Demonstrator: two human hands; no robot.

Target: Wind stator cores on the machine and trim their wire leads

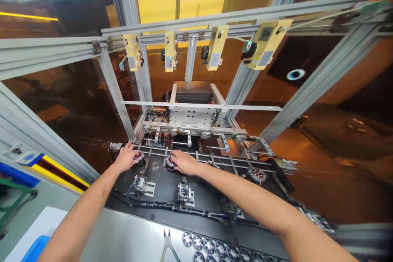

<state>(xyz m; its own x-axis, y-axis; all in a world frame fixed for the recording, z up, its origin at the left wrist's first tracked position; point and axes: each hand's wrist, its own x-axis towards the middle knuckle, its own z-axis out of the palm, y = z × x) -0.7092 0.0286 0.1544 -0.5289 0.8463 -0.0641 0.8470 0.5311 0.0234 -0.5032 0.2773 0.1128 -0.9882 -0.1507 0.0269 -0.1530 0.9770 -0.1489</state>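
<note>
Both my arms reach forward into a machine enclosure. My left hand (126, 156) rests its fingers on a small round motor part with red windings (139, 156) seated at the left of the black fixture plate (167, 186). My right hand (183, 162) covers a second round motor part (170, 162) in the neighbouring seat. Further right, two more round parts (257, 175) sit in their seats, untouched. Whether either hand actually grips its part is hidden by the fingers.
Several yellow units (215, 47) hang from the aluminium frame (196, 20) above. Small clamps (184, 193) and a cable run (184, 209) cross the plate. Near me, cutters (167, 243) and a row of round stator discs (208, 246) lie on the steel surface. A blue bin (35, 249) sits at lower left.
</note>
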